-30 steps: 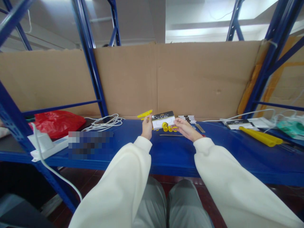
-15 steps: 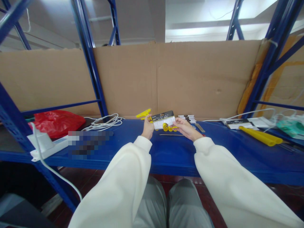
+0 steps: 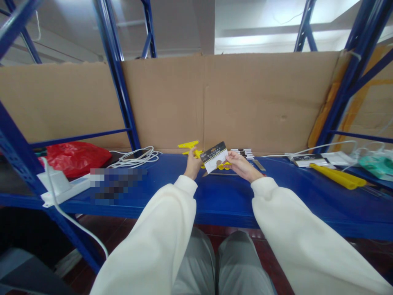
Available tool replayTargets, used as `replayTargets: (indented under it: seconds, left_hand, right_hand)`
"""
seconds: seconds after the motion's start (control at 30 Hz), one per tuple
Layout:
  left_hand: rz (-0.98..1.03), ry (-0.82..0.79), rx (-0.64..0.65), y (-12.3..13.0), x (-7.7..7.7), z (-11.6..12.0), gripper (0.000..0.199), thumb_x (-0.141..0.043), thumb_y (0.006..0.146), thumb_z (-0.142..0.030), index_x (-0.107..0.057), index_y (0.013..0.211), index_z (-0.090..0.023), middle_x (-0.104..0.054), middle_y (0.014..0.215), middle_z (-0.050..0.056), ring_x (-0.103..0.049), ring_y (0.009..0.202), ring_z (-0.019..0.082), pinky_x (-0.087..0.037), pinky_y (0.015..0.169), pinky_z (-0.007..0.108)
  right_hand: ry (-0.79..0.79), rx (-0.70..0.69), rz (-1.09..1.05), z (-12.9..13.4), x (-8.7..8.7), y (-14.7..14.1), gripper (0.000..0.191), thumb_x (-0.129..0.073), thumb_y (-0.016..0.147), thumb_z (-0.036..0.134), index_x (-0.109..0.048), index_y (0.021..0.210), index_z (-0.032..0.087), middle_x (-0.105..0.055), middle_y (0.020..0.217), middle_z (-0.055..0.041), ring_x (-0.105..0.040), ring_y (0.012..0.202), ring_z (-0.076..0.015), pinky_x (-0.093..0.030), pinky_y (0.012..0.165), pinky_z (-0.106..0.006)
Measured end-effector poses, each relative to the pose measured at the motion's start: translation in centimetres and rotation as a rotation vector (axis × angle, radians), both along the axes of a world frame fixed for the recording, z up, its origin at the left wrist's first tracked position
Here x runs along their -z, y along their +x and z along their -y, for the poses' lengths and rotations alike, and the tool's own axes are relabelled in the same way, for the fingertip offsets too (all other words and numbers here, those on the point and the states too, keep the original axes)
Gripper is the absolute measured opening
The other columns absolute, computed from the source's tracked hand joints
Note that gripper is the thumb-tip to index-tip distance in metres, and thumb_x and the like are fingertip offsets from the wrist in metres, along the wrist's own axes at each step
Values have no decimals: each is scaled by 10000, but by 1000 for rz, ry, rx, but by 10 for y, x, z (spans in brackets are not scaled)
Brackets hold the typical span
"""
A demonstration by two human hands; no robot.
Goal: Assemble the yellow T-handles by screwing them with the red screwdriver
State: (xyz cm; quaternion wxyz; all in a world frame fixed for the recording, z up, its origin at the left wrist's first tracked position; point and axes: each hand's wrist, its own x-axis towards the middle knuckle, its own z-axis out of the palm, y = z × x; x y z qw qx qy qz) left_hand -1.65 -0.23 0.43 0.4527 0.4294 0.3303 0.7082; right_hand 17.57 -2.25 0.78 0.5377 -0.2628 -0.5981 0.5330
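Pinching the right edge of a black and white card (image 3: 214,157), the right grip (image 3: 241,165) is nearly closed, with the card tilted up over the blue shelf (image 3: 227,196). The left grip (image 3: 193,164) is near the other side of the card, its fingers closed on a yellow tool (image 3: 188,144) that sticks out past them. Yellow round ends (image 3: 224,166) peek out just under the card, beside the right grip. A thin stick (image 3: 221,174) lies below the card, between both grips. Small striped packs (image 3: 242,152) sit behind the right grip, and a flat gray piece (image 3: 258,165) lies just to its right. Well off to its right are big yellow tubes (image 3: 337,176). Far left of the left grip are a white cord (image 3: 138,158) and a red bag (image 3: 76,159).
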Motion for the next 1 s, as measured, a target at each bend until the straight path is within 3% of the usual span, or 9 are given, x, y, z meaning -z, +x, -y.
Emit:
replayTargets:
  seconds: [0.17, 0.43, 0.6, 0.67, 0.83, 1.0]
  left_hand:
    - [15, -18, -127, -1, -1, -2, 565, -673, 654, -40, -531, 1172, -217, -620, 820, -39, -643, 732, 112, -524, 701, 220]
    - [-10, -114, -105, -1, -6, 4, 542, -639, 686, -54, -481, 1172, -234, -636, 913, -5, -566, 572, 89, -513, 628, 252]
    - [27, -114, -77, -3, -5, 0, 586, -670, 657, -50, -483, 1176, -246, -617, 881, -17, -582, 621, 108, -511, 663, 268]
    - [26, -117, -81, -4, -3, -1, 600, -685, 632, -51, -494, 1168, -240, -609, 869, -14, -598, 657, 124, -505, 675, 269]
    - [6, -125, -94, -2, -3, 1, 572, -666, 617, -49, -509, 1136, -230, -621, 854, -7, -610, 673, 140, -493, 669, 266]
    - [-28, -142, -70, 3, -3, 5, 583, -652, 611, -46, -510, 1151, -214, -623, 826, -7, -598, 642, 133, -487, 628, 253]
  right_hand:
    - [4, 165, -44, -6, -3, 8, 270, -830, 679, 343, -610, 793, 236, -707, 809, 4, -656, 774, -148, -528, 711, -267]
    - [-57, 587, -209, -26, -2, 23, 256, -685, 701, 169, -506, 861, 258, -647, 717, 31, -663, 643, -140, -549, 621, -258]
    - [-42, 853, -276, -37, 0, 41, 392, -630, 679, 109, -465, 992, 279, -653, 1062, -11, -664, 621, -103, -571, 580, -254]
    - [-7, 896, -256, -41, 2, 51, 397, -630, 671, 102, -474, 993, 273, -652, 1100, -24, -670, 637, -105, -566, 570, -252]
    - [-37, 912, -182, -49, 3, 70, 251, -639, 669, 92, -480, 794, 240, -660, 751, 11, -663, 629, -135, -527, 533, -232]
    - [-135, 944, -218, -58, -17, 81, 229, -579, 693, 26, -493, 744, 231, -652, 672, 26, -621, 572, -102, -461, 470, -182]
